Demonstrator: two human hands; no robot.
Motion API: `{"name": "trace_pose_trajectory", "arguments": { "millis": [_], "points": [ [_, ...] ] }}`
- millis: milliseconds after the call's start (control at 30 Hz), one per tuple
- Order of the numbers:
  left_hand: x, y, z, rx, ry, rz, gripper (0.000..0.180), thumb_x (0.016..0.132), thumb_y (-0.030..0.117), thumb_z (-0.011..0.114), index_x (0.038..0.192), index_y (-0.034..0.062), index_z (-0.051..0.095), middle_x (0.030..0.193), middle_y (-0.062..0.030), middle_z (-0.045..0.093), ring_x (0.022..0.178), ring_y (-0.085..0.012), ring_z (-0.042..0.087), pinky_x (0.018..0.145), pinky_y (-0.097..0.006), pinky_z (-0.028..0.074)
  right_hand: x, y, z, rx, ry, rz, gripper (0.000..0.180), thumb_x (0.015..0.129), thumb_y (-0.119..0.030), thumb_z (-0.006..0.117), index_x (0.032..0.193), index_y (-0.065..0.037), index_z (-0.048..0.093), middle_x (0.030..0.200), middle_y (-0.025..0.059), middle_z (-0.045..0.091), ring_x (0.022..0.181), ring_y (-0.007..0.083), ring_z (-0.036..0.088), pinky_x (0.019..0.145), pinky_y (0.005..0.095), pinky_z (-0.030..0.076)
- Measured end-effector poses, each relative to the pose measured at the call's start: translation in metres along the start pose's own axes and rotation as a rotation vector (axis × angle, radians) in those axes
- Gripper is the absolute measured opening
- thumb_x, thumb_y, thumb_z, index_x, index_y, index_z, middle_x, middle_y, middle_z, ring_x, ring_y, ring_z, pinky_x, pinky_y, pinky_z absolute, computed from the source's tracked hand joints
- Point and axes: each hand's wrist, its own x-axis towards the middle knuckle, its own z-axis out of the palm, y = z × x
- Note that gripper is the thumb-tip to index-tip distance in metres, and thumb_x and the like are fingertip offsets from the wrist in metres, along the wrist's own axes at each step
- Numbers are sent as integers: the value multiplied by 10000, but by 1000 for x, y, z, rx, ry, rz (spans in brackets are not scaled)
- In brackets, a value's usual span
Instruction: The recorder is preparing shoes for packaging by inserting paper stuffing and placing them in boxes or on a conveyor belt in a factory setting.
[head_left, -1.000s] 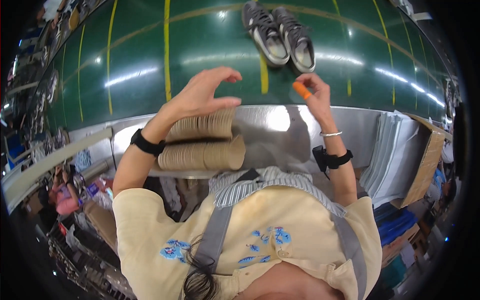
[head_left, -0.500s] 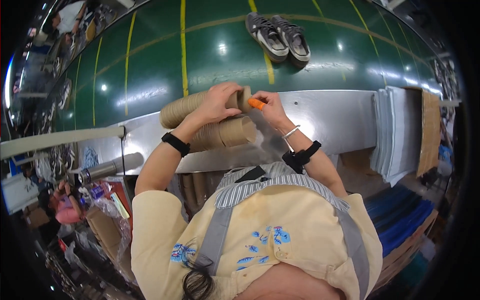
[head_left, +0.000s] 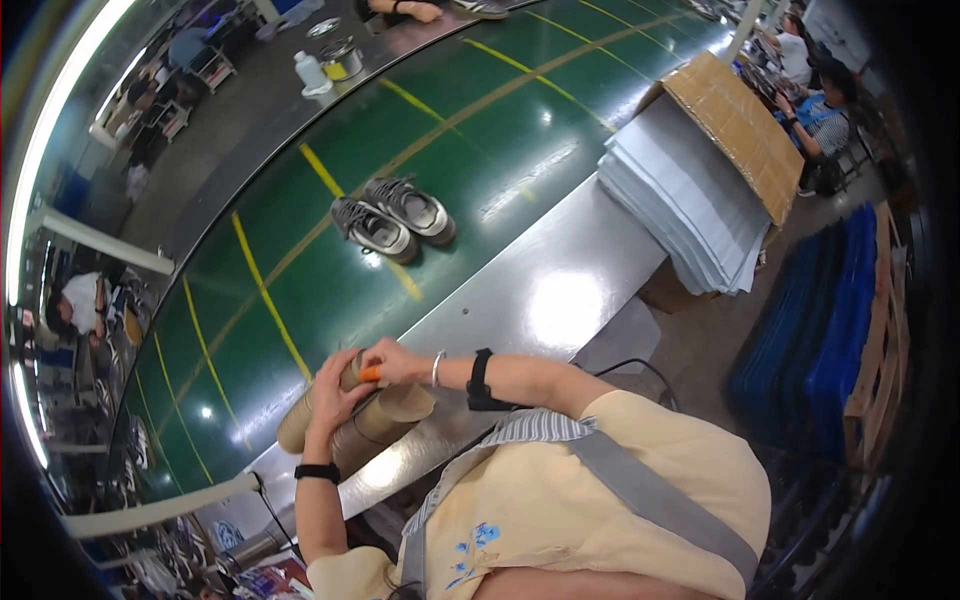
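The left hand point(head_left: 332, 392) wraps around the upper cardboard tube point(head_left: 318, 402) of two lying on the steel bench point(head_left: 540, 290). The right hand point(head_left: 395, 362), fingers closed, pinches an orange marker point(head_left: 369, 374) against that tube's end.

Orange tool point(head_left: 370, 374) mostly buried in right hand point(head_left: 395, 362) grip, far workers — too small, blurred

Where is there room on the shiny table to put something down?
The metal table is bare between the brown paper stacks and the pile of white sheets. The green belt is bare on both sides of the pair of shoes. It is crowded where both hands work at the paper stacks.
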Motion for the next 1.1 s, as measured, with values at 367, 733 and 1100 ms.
{"name": "trace_pose_trajectory", "arguments": {
  "millis": [367,733,1100],
  "points": [
    [92,101,-9,-620,-253,-157,508,663,108,803,1106,-14,585,1012,-69,638,950,-160,607,847,-291,485,-39,-147,-173,120,-296,-140,93,831,-93,648,873,-9,651,759,15,633,749,72,564,685,236,453],
    [93,185,147,-924,-775,-304,351,857,98,686,1176,5,572,1041,-18,625,929,-93,570,823,-251,471,-289,-124,-544,-1399,848,-92,304,824,-170,675,1088,-19,650,1169,149,628,1126,302,559,965,377,425],
    [221,231,207,-536,142,110,472,867,106,606,1292,-16,439,1037,-154,632,915,-234,628,790,-326,501,-173,-142,-458,337,1036,-190,264,950,-97,509,1137,58,613,1109,75,632,1008,139,572,915,251,448]
  ]
}}
